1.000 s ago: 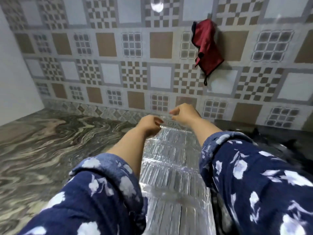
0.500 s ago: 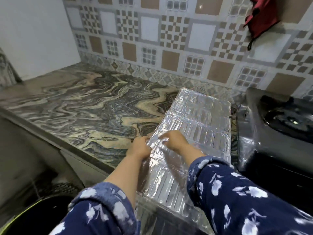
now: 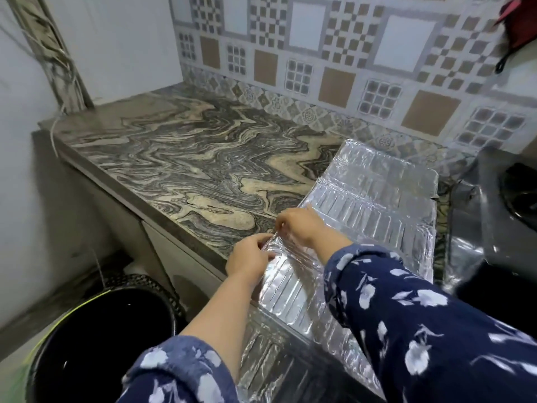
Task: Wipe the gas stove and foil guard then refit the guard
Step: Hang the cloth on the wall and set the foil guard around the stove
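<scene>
Head view, the only one supplied: the foil guard (image 3: 374, 205) lies flat on the marbled desk (image 3: 186, 158), its long axis running from the tiled wall (image 3: 334, 62) toward the person, with its near end hanging over the front edge of the desk. The gas stove (image 3: 494, 234) stands just beside the guard's right edge, dark and only partly in frame. Both hands are on the guard's left edge, about midway along its length. The left hand (image 3: 247, 261) has its grip closed on that edge, fingers curled over the foil rim. The right hand (image 3: 299, 226) sits just beyond it, further from the person, its grip likewise pinched on the same rim; the two hands are close but not touching. The guard therefore extends to the right of both grips and away in both directions along its length. The left hand is nearer the overhanging end, the right hand nearer the wall end. Judgement: the edge is being lifted or straightened in preparation for refitting; standing the guard up beside the stove would call for raising this left edge while the right edge stays down near the stove. A black bin (image 3: 96, 344) stands on the floor below the desk, left of the arms. A red cloth (image 3: 520, 27) hangs on the wall at upper right.
</scene>
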Action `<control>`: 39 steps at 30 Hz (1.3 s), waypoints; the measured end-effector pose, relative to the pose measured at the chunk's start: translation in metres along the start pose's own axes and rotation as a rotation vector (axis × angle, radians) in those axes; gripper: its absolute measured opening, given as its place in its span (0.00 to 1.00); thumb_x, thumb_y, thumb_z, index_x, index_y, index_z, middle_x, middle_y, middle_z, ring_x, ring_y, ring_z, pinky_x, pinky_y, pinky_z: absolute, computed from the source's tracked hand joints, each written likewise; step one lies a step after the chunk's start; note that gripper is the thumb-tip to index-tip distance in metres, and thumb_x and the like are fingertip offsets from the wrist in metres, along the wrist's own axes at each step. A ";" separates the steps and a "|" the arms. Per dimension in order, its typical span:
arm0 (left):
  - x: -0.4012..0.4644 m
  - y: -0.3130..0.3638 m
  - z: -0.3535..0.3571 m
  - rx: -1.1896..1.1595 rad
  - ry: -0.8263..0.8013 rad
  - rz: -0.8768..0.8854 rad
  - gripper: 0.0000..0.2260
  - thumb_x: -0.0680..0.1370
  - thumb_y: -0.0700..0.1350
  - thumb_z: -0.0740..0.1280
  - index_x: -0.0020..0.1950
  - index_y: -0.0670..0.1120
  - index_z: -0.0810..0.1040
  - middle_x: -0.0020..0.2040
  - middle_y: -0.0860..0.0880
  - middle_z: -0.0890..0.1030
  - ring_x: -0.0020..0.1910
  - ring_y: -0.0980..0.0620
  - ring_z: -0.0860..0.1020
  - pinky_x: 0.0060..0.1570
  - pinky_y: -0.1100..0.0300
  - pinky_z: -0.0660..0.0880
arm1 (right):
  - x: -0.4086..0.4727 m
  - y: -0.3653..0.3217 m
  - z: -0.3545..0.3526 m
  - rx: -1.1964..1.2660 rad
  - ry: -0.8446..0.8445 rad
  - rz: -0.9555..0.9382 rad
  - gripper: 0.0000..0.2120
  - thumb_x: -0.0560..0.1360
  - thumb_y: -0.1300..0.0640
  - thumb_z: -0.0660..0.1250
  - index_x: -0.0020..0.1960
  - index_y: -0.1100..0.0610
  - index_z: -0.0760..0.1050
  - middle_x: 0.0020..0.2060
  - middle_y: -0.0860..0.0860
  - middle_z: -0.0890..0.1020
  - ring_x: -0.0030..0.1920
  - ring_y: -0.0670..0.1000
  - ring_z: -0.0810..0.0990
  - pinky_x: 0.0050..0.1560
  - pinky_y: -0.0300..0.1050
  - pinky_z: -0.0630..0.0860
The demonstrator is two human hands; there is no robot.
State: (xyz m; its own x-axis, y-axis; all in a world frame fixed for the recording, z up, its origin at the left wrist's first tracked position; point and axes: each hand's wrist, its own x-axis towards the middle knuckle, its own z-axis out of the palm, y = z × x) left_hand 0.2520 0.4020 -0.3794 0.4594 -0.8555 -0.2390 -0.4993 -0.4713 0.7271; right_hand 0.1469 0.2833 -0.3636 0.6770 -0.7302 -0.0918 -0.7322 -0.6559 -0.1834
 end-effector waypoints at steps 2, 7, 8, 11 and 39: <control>-0.003 0.006 -0.011 0.014 0.030 0.019 0.14 0.76 0.49 0.68 0.61 0.60 0.77 0.59 0.55 0.80 0.53 0.51 0.78 0.49 0.57 0.75 | 0.001 -0.007 -0.014 -0.048 0.016 -0.038 0.08 0.76 0.59 0.65 0.50 0.50 0.80 0.51 0.48 0.81 0.56 0.52 0.77 0.67 0.54 0.63; -0.010 0.026 -0.052 0.165 0.191 0.019 0.12 0.77 0.58 0.63 0.53 0.56 0.80 0.52 0.52 0.82 0.52 0.48 0.78 0.48 0.56 0.75 | 0.012 -0.031 -0.043 -0.047 0.120 -0.119 0.08 0.72 0.58 0.69 0.48 0.46 0.82 0.48 0.46 0.84 0.53 0.53 0.79 0.57 0.47 0.71; -0.012 0.030 -0.063 0.196 0.225 0.018 0.12 0.76 0.59 0.63 0.53 0.56 0.81 0.52 0.52 0.82 0.53 0.47 0.79 0.46 0.57 0.74 | 0.014 -0.039 -0.050 -0.026 0.143 -0.135 0.08 0.71 0.56 0.70 0.47 0.45 0.82 0.47 0.46 0.84 0.53 0.53 0.79 0.56 0.48 0.71; -0.013 0.034 -0.096 0.249 0.307 0.018 0.10 0.76 0.57 0.65 0.51 0.55 0.82 0.52 0.51 0.82 0.54 0.46 0.79 0.44 0.59 0.71 | 0.021 -0.063 -0.068 0.038 0.205 -0.182 0.06 0.73 0.52 0.69 0.48 0.45 0.82 0.48 0.48 0.84 0.54 0.54 0.78 0.54 0.47 0.72; -0.031 -0.009 -0.292 0.494 0.777 -0.124 0.07 0.77 0.55 0.66 0.50 0.59 0.83 0.49 0.59 0.84 0.53 0.51 0.78 0.52 0.57 0.67 | 0.082 -0.102 -0.163 0.282 0.296 -0.132 0.07 0.70 0.56 0.74 0.48 0.50 0.85 0.47 0.51 0.86 0.48 0.50 0.81 0.49 0.41 0.75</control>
State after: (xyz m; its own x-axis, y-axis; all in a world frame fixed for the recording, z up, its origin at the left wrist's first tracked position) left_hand 0.4569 0.4951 -0.1909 0.8045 -0.4929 0.3314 -0.5879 -0.7402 0.3262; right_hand 0.2650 0.2592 -0.1929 0.6829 -0.6942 0.2274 -0.5645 -0.6991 -0.4388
